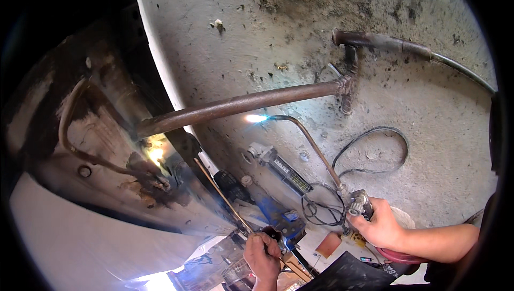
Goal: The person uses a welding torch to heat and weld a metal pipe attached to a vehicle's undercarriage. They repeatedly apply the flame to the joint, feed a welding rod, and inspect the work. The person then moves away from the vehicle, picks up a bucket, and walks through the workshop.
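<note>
One panel [115, 176] bears one glowing spot [156, 154]. One rod [214, 184] rises right of it, pinched in your left hand's [262, 253] fingers. One grinder [284, 170] lies beyond; your right hand's [381, 225] fingers wrap one lit torch [319, 153].

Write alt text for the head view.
A person's right hand holds a bent metal gas torch with a bright flame; the left hand holds a thin copper-coloured rod. A long brown metal pipe stretches toward a scuffed metal panel with a glowing spot; a black cylindrical grinder lies nearby.
</note>
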A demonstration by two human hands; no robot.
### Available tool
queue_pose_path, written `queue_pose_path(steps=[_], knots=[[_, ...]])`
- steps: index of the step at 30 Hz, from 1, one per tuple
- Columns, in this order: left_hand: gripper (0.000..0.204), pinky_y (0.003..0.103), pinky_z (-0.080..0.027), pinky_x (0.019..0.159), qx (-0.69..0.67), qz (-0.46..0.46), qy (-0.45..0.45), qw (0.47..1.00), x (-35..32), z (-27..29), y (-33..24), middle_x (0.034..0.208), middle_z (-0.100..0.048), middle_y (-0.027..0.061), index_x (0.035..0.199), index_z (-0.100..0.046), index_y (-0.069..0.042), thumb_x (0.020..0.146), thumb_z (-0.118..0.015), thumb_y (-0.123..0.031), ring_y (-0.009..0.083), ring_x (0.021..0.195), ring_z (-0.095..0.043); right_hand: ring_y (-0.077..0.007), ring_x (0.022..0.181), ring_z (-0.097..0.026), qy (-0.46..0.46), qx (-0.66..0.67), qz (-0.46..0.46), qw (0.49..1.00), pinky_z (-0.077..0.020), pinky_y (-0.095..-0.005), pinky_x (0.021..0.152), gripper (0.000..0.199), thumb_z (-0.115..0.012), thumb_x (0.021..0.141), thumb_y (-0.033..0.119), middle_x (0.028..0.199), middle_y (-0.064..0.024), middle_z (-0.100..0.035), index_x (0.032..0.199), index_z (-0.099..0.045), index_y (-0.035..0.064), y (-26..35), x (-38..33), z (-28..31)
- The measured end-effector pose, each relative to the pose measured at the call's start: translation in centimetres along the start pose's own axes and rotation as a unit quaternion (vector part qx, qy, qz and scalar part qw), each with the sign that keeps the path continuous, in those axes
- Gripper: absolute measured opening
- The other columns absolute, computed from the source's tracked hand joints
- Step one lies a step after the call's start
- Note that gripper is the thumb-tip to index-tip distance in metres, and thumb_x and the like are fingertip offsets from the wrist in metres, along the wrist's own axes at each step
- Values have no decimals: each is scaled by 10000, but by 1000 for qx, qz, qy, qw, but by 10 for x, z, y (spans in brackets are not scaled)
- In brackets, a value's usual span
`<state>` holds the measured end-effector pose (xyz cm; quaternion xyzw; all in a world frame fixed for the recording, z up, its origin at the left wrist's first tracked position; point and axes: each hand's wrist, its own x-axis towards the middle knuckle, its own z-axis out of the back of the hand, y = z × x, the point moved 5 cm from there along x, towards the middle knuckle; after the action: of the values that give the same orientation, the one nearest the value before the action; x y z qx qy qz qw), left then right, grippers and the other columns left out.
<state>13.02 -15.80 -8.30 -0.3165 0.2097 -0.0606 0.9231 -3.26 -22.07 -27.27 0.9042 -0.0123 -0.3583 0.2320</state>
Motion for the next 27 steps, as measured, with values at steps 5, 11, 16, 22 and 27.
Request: queue_pose_path(steps=[5,11,16,22,27], knots=[[274,218,-283,410,24,19,-21,999,-5,17,2,545,-381,3,776,-461,-44,977,-409,-223,74,439,-329,-208,615,-582,22,-57,-3,998,-490,-351,636,241,-603,754,137,688,-171,-621,921,-609,-36,22,-8,7],[283,219,-259,408,165,22,77,983,-13,52,18,527,-393,0,791,-486,-42,983,-405,-233,70,442,-348,-307,618,-643,63,-166,0,984,-506,-389,618,284,-624,758,183,677,-209,-625,918,-601,-51,55,-22,24],[283,223,-245,410,163,30,86,982,-22,75,37,536,-391,-2,787,-478,-43,987,-404,-230,67,445,-335,-368,633,-639,62,-209,55,975,-508,-405,618,299,-642,765,208,664,-226,-610,916,-593,-46,90,-35,27],[292,217,-242,400,139,5,52,989,-24,70,35,517,-386,-8,766,-483,-39,979,-410,-225,66,427,-340,-410,646,-617,78,-275,102,953,-495,-421,603,282,-641,777,193,663,-244,-597,925,-589,-42,135,-43,18],[282,215,-261,394,111,-18,78,991,-21,76,39,523,-392,-6,779,-481,-46,981,-409,-229,64,430,-341,-418,659,-613,61,-226,152,960,-487,-425,607,250,-634,784,169,676,-254,-593,894,-586,-51,143,-46,18]])
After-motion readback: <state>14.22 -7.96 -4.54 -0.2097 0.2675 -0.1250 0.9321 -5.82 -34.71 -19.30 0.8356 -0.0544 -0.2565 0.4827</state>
